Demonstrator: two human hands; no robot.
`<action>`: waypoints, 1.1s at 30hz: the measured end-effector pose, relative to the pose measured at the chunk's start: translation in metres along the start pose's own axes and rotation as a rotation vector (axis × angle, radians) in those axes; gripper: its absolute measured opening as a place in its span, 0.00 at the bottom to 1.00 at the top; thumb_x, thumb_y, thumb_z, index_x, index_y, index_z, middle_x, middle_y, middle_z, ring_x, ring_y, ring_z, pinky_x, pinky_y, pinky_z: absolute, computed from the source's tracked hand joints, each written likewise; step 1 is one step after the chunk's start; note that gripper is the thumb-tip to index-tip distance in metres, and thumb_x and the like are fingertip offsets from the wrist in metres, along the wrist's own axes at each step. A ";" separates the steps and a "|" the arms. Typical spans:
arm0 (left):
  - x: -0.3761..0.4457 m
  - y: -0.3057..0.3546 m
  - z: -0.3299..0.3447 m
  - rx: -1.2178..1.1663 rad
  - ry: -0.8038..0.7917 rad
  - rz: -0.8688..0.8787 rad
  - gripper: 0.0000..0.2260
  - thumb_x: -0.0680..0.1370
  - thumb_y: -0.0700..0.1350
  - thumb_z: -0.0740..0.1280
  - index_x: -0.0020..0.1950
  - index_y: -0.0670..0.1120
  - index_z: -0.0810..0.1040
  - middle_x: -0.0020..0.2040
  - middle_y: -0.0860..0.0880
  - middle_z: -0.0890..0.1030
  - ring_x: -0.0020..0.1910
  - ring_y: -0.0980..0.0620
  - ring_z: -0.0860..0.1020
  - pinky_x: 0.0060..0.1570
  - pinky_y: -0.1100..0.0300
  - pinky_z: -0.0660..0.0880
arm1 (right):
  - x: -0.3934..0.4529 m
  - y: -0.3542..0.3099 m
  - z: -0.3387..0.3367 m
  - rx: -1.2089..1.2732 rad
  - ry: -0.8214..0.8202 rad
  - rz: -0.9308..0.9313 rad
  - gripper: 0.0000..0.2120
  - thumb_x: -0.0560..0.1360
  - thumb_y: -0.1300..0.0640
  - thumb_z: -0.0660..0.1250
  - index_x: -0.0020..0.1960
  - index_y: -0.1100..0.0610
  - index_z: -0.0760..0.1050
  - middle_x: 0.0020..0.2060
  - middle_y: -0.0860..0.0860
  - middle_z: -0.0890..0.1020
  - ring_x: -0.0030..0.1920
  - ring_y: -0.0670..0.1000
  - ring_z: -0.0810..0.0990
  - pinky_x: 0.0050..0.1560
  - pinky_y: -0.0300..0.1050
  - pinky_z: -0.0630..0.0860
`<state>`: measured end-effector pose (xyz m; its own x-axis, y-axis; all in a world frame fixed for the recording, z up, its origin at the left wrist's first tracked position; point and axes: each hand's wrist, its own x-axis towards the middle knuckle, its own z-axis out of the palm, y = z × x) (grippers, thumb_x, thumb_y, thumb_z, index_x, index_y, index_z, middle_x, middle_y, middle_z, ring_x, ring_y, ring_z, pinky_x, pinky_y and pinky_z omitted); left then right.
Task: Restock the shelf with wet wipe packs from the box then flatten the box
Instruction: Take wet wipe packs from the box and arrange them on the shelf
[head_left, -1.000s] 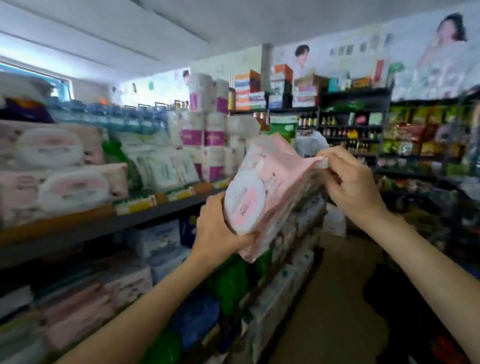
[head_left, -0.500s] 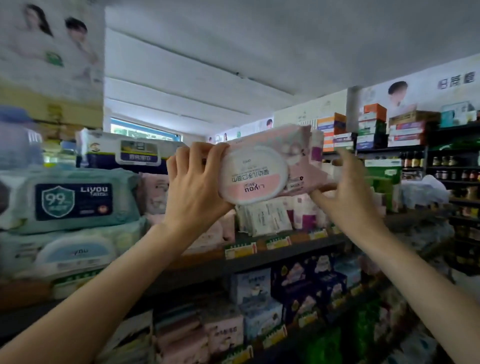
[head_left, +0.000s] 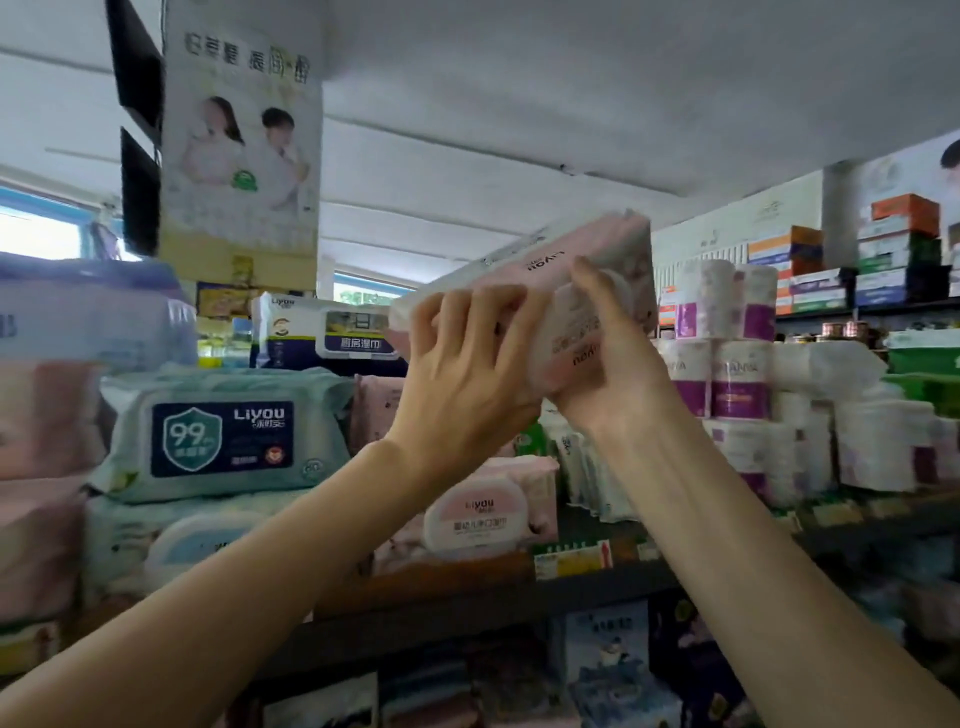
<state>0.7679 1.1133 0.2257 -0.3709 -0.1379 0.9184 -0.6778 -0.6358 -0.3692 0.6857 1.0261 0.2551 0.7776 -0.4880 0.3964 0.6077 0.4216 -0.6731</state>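
Left hand (head_left: 462, 374) and right hand (head_left: 608, 358) both clamp one pink wipe pack (head_left: 566, 291), now raised higher and tilted, lid end swung to 3 o'clock versus half a second ago. Pack hovers above the shelf (head_left: 467, 603), pink stack (head_left: 483, 514) at 6 o'clock. Placing looks imminent; box unseen.

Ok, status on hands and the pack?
Left hand and right hand both grip pink wipe pack, tilted, above shelf stack. Pink pack sits below. Path clear.
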 end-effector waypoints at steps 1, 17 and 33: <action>-0.003 0.000 0.000 -0.052 -0.047 0.014 0.27 0.68 0.56 0.69 0.61 0.45 0.66 0.56 0.47 0.66 0.52 0.48 0.66 0.53 0.54 0.63 | 0.011 0.004 -0.001 -0.045 0.049 -0.006 0.31 0.62 0.48 0.76 0.63 0.57 0.73 0.52 0.55 0.81 0.52 0.54 0.80 0.41 0.46 0.79; -0.029 -0.056 -0.016 -0.193 -0.578 -0.319 0.16 0.73 0.46 0.60 0.61 0.47 0.72 0.56 0.51 0.76 0.59 0.51 0.73 0.62 0.57 0.61 | 0.058 0.054 -0.025 -2.223 -0.742 -0.846 0.42 0.64 0.43 0.72 0.69 0.54 0.56 0.63 0.49 0.67 0.61 0.51 0.70 0.53 0.48 0.72; -0.079 0.006 -0.028 -0.237 -0.641 -0.114 0.15 0.68 0.46 0.58 0.51 0.44 0.76 0.53 0.44 0.77 0.54 0.48 0.67 0.53 0.55 0.64 | 0.001 0.020 -0.097 -1.909 -0.173 -0.648 0.32 0.71 0.45 0.68 0.70 0.56 0.61 0.66 0.54 0.63 0.67 0.55 0.61 0.67 0.50 0.59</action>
<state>0.7752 1.1412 0.1471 0.1093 -0.5480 0.8293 -0.8379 -0.4996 -0.2197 0.6833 0.9602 0.1819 0.6326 -0.0928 0.7689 -0.0758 -0.9954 -0.0578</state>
